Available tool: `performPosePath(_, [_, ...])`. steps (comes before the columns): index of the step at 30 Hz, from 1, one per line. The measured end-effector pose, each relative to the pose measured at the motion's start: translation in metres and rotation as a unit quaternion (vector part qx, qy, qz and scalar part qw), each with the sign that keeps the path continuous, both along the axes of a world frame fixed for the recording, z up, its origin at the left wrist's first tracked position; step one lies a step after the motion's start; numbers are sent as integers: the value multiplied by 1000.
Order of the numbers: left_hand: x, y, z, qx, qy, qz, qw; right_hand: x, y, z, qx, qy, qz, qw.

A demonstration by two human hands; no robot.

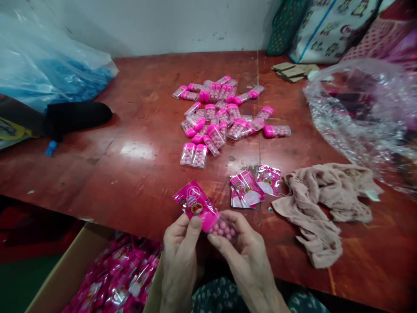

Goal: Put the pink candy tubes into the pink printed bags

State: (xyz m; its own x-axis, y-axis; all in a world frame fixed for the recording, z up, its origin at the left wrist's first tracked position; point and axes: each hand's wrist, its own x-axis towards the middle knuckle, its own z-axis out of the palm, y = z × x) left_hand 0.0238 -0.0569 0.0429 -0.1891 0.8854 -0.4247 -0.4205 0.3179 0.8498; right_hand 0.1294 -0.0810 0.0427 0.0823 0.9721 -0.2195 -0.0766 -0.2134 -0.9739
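Near the table's front edge, my left hand point(183, 243) pinches a pink printed sleeve point(194, 201) between thumb and fingers. My right hand point(244, 248) grips a clear candy box point(223, 229) full of pink balls, whose pink cap end meets the sleeve's lower edge. How far the cap sits inside the sleeve I cannot tell. To the right of the hands lies a small stack of flat pink sleeves point(245, 189), with a single sleeve point(269, 179) beside it. Farther back, several pink-capped candy boxes point(215, 130) are heaped loosely on the table.
Below the table edge at left stands a cardboard box point(67, 265) holding many pink packets. A crumpled beige cloth point(321, 204) lies at right, near a clear plastic bag point(339, 113). Cardboard pieces point(293, 71), a blue-filled bag point(65, 65) and a black object point(80, 117) lie farther back.
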Motion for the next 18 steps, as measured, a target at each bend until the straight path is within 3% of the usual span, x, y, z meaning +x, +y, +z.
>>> performPosePath(4, [3,-1,6,-19,-6,-24,1000,-1,-4,2,-17,-23,52,998])
performPosePath(8, [9,-12,11,-52,-40,-18,998,-5,-16,5,0,-66,32,997])
performPosePath(13, [10,-25,12,-40,-23,7,999,-9,-24,14,0,-112,17,994])
performPosePath(18, [7,-25,5,-94,-83,6,992,-11,-14,12,-13,-31,41,999])
